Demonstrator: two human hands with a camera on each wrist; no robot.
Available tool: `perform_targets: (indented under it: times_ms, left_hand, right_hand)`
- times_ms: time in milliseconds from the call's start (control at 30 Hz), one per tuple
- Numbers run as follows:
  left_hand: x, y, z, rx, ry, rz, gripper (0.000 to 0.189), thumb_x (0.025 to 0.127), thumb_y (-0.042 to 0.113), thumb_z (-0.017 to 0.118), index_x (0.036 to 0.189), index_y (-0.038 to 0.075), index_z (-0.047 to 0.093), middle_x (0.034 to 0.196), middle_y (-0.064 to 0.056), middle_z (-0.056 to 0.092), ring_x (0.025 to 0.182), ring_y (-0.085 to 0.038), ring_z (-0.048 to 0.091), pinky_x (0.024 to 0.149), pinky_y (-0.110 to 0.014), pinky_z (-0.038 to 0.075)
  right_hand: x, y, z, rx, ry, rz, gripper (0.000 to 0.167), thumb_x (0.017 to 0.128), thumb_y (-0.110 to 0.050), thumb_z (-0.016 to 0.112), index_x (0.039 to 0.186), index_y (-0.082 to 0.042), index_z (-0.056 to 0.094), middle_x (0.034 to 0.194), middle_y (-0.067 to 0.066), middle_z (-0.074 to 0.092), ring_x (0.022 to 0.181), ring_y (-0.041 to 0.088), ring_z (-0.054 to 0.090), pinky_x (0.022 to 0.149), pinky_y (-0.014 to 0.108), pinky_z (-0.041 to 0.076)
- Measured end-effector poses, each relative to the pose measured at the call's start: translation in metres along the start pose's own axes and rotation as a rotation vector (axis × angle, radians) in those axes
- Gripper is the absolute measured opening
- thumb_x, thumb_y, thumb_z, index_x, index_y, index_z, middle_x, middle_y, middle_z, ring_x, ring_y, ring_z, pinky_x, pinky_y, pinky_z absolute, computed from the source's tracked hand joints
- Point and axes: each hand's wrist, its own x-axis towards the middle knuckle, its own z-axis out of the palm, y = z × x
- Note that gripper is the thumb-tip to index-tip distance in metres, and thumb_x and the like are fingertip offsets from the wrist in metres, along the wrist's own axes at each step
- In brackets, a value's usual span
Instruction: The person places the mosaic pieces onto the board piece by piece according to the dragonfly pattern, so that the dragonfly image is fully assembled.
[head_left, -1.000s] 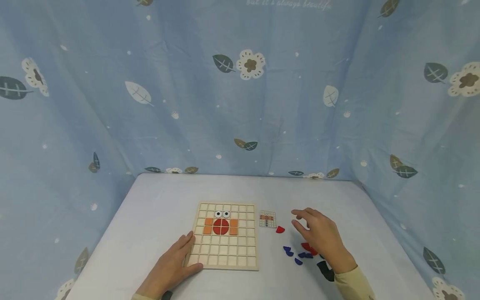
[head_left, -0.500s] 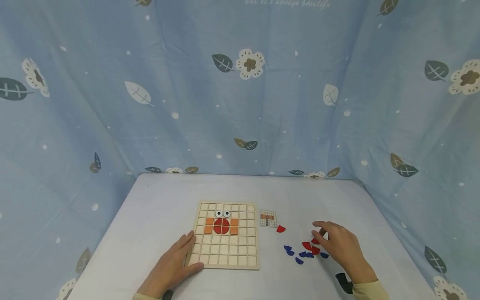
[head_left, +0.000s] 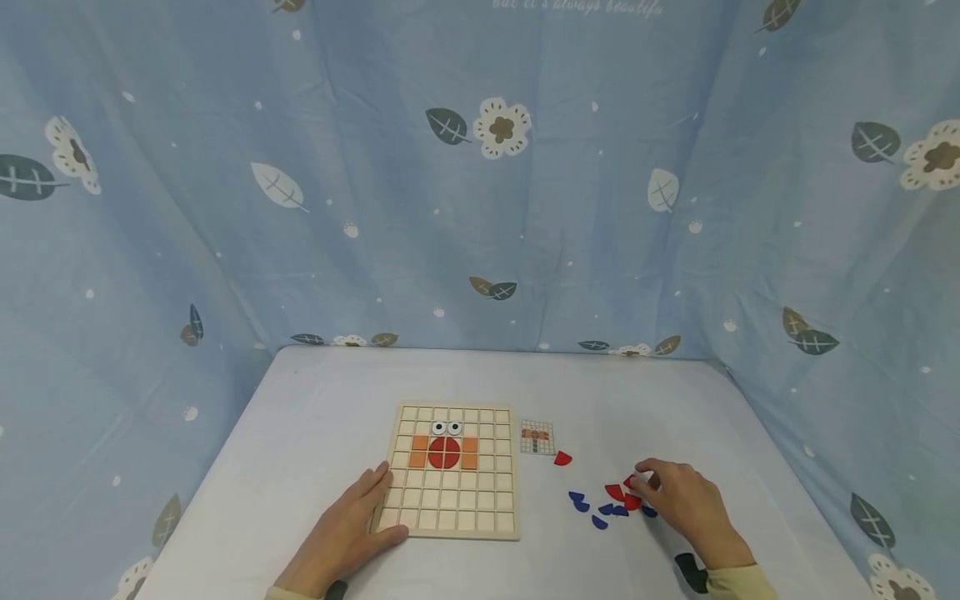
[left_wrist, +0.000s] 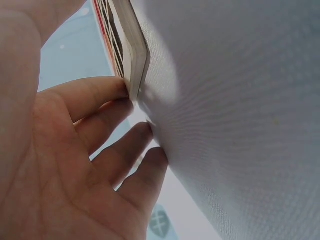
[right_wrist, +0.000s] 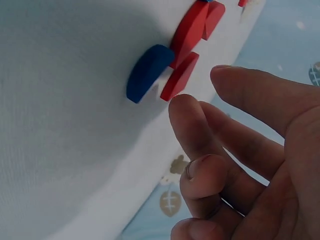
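Note:
A wooden grid board (head_left: 446, 500) lies flat on the table, holding orange squares (head_left: 469, 454), a red circle of quarter pieces (head_left: 444, 452) and two eye pieces (head_left: 447, 427). My left hand (head_left: 347, 525) rests against its lower left corner, fingers along the left side, thumb at the front edge. In the left wrist view the fingertips (left_wrist: 117, 89) touch the board's edge (left_wrist: 137, 55). My right hand (head_left: 686, 500) is low over loose red quarter pieces (head_left: 614, 492). In the right wrist view its thumb and index finger stand apart, close to a red piece (right_wrist: 180, 77).
Several blue pieces (head_left: 599, 522) lie in front of the red ones. A small pattern card (head_left: 537, 437) is right of the board, with a single red quarter piece (head_left: 562, 458) beside it. A blue curtain (head_left: 480, 208) surrounds the white table (head_left: 337, 383).
My right hand has moved right and down from beside the card to the red pieces, its thumb and index finger now nearer to one. My left hand has stayed at the board.

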Motion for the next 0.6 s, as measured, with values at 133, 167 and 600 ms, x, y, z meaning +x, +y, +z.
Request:
perform_targets:
  times_ms: [133, 167, 600]
  left_hand:
    - [-0.0002, 0.0, -0.0004, -0.004, -0.001, -0.001, 0.093, 0.081, 0.06, 0.077, 0.15, 0.004, 0.05, 0.16, -0.005, 0.04, 0.147, -0.034, 0.035, 0.116, -0.051, 0.037]
    - [-0.0003, 0.0, -0.0006, -0.005, -0.002, -0.003, 0.093, 0.081, 0.06, 0.077, 0.15, 0.004, 0.049, 0.16, -0.005, 0.039, 0.147, -0.034, 0.035, 0.116, -0.05, 0.037]
    - [0.0002, -0.0004, 0.0001, -0.005, 0.0, -0.011, 0.094, 0.08, 0.062, 0.077, 0.15, 0.006, 0.049, 0.16, -0.005, 0.039, 0.147, -0.033, 0.036, 0.116, -0.051, 0.037]
  right_hand:
    - [0.001, -0.0003, 0.0038, -0.005, -0.005, 0.003, 0.032, 0.087, -0.031, 0.081, 0.109, -0.009, 0.075, 0.079, 0.0, 0.07, 0.065, 0.015, 0.059, 0.057, 0.035, 0.057]
    - [0.0015, -0.0006, 0.0046, -0.006, -0.003, 0.0, 0.031, 0.087, -0.031, 0.081, 0.108, -0.009, 0.075, 0.079, 0.0, 0.07, 0.066, 0.015, 0.059, 0.058, 0.036, 0.057]
    - [0.0088, -0.0075, 0.0088, -0.01, -0.003, -0.019, 0.029, 0.084, -0.031, 0.084, 0.103, -0.011, 0.076, 0.082, -0.002, 0.067, 0.072, 0.016, 0.058, 0.063, 0.038, 0.06]
